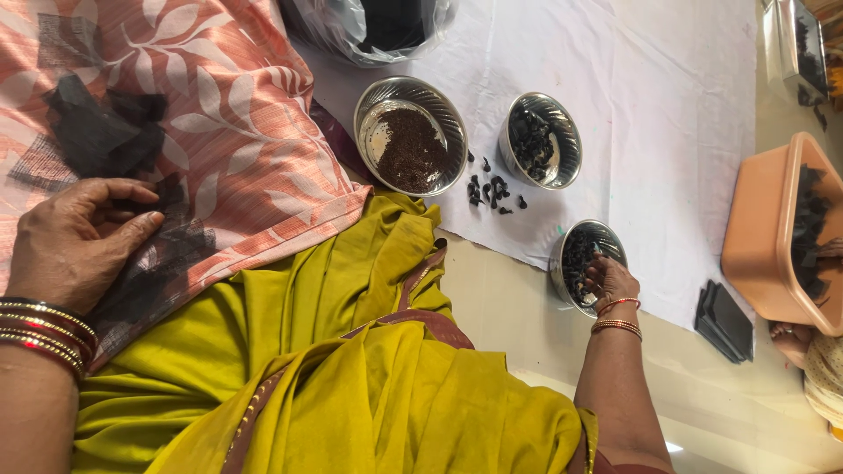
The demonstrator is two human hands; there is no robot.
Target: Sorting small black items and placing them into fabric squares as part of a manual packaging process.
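My left hand, with red and gold bangles on the wrist, rests on a pink leaf-patterned cloth over my lap. Its fingers curl over thin black net pieces, and the thumb lies on one of them. Whether it grips a piece is unclear. My right hand reaches into a small steel bowl of dark dried pieces, fingertips bunched among them. A second steel bowl holds similar dark pieces. A larger steel bowl holds fine brown grains. A few dark pieces lie loose on the white sheet.
An orange plastic tub with black pieces stands at the right, another person's hand beside it. A stack of black squares lies near it. A plastic-lined container sits at the top. Yellow-green fabric covers my lap.
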